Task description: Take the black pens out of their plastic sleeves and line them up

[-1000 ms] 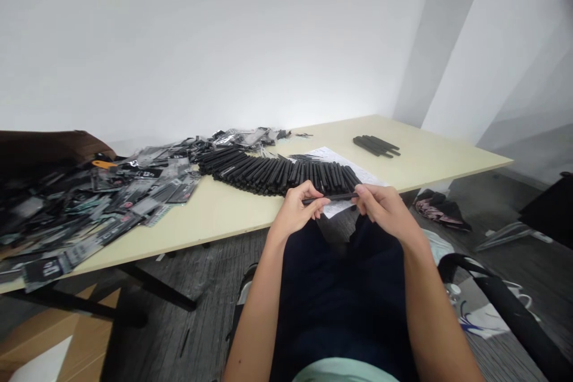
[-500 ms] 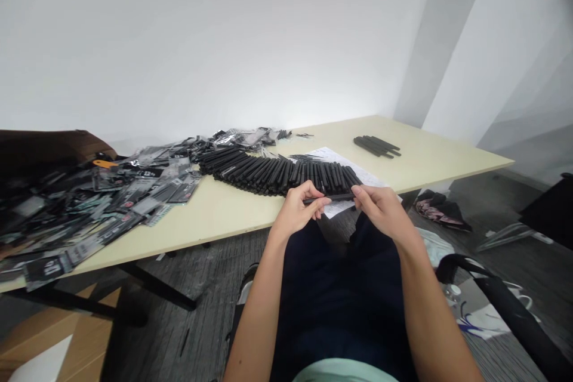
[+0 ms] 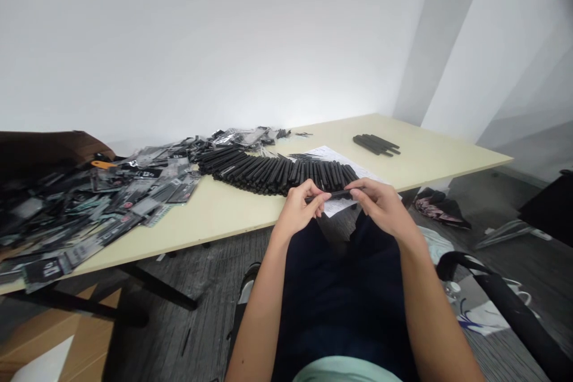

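one black stick (image 3: 340, 195): lying level between my hands, near the row of black sticks (image 3: 268, 174). left hand (image 3: 301, 206): i am pinching one end. right hand (image 3: 379, 203): i am pinching the other. note: keeping both pinches light and aligned seems best.

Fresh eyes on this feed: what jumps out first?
The long curved row of black sticks on the table stands out first. Left of it sprawls a messy heap of packets. Nearer the viewer, the left hand and right hand hold one thin dark piece between them.
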Demonstrator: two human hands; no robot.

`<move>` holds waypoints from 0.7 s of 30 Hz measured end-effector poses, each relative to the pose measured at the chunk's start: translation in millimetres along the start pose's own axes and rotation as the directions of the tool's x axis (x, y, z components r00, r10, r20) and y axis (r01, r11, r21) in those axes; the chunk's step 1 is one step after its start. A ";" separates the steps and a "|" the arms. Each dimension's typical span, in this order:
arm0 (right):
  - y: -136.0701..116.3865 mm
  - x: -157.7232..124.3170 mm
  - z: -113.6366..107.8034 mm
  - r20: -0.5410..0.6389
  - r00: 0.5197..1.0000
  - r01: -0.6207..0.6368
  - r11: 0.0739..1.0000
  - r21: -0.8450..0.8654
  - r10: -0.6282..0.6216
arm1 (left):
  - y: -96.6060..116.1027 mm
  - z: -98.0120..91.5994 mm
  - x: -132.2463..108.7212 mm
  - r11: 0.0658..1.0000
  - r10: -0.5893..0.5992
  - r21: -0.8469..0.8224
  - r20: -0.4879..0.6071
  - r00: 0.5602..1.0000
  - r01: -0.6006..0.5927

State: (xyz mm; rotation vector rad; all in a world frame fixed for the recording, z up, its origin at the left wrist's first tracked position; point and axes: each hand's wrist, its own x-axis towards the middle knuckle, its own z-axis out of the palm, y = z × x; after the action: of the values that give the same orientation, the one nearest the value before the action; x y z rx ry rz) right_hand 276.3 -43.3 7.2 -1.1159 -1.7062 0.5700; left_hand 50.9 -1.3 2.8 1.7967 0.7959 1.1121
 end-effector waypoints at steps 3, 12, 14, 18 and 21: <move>-1.5 1.1 0.2 -0.019 0.999 0.031 0.994 -0.106 -0.033 | 0.4 -0.1 -0.2 1.000 -0.001 -0.020 0.003 1.000 0.001; 3.5 2.0 7.6 -0.051 0.998 -0.026 0.999 -0.034 0.024 | 1.1 -0.3 -0.5 1.000 -0.008 -0.030 -0.001 1.000 0.008; 4.2 0.7 6.1 -0.034 0.999 -0.030 0.997 0.070 0.033 | 2.0 -0.5 -0.3 1.000 -0.010 -0.022 -0.008 1.000 0.010; 3.0 -1.6 1.4 0.006 1.000 -0.026 0.992 0.121 0.026 | 2.3 -1.0 0.3 1.000 0.009 0.023 -0.032 0.999 -0.008; 0.5 -1.1 1.6 0.004 1.000 -0.005 1.000 0.030 0.005 | -0.1 -0.9 1.3 1.000 0.020 0.023 -0.073 0.997 -0.018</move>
State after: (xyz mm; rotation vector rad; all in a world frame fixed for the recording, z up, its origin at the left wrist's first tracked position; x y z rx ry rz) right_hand 275.1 -43.9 5.7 -1.0987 -1.6934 0.5989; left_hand 50.6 0.1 3.4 1.7938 0.8393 1.1914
